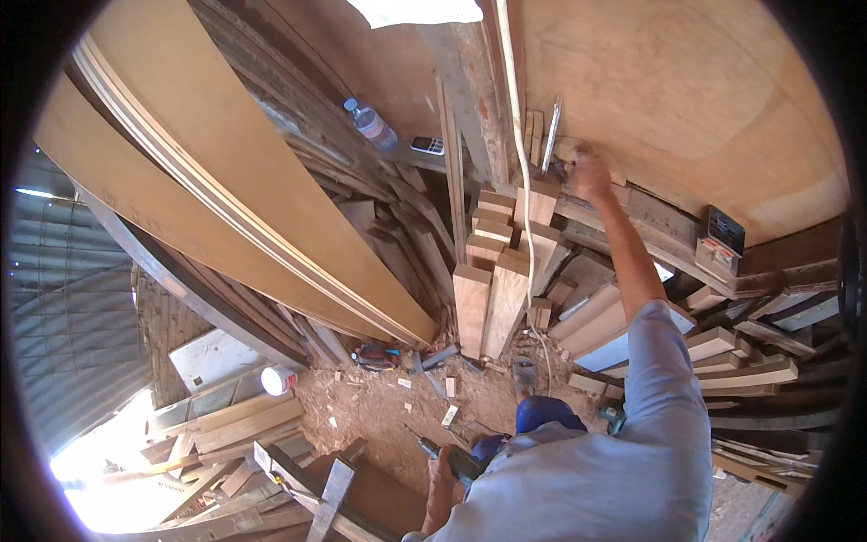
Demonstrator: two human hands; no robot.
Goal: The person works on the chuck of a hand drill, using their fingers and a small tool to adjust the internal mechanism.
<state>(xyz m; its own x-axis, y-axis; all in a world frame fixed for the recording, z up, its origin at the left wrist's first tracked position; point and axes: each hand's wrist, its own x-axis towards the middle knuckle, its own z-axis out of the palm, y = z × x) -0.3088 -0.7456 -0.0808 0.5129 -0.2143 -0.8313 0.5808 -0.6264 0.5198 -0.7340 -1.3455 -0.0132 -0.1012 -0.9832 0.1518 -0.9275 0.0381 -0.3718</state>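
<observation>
Low by my body, my left hand (440,471) grips a dark green power drill (466,463), its bit pointing out over the littered floor. My right arm stretches far forward to a ledge against the plywood wall. There my right hand (591,176) has its fingers drawn in among small dark items (562,168). What it pinches, if anything, is too small to make out. A thin pale strip (552,135) leans upright beside that hand. Squared timber pieces (471,298) stand on end in front of me, left of my right arm.
A pale cable (517,99) hangs down past the timber. A water bottle (372,126) and keypad phone (426,145) rest on the back ledge; a dark boxy device (724,231) sits at right. Large curved sheets (244,172) lean left. A white tub (275,380) and offcuts lie below.
</observation>
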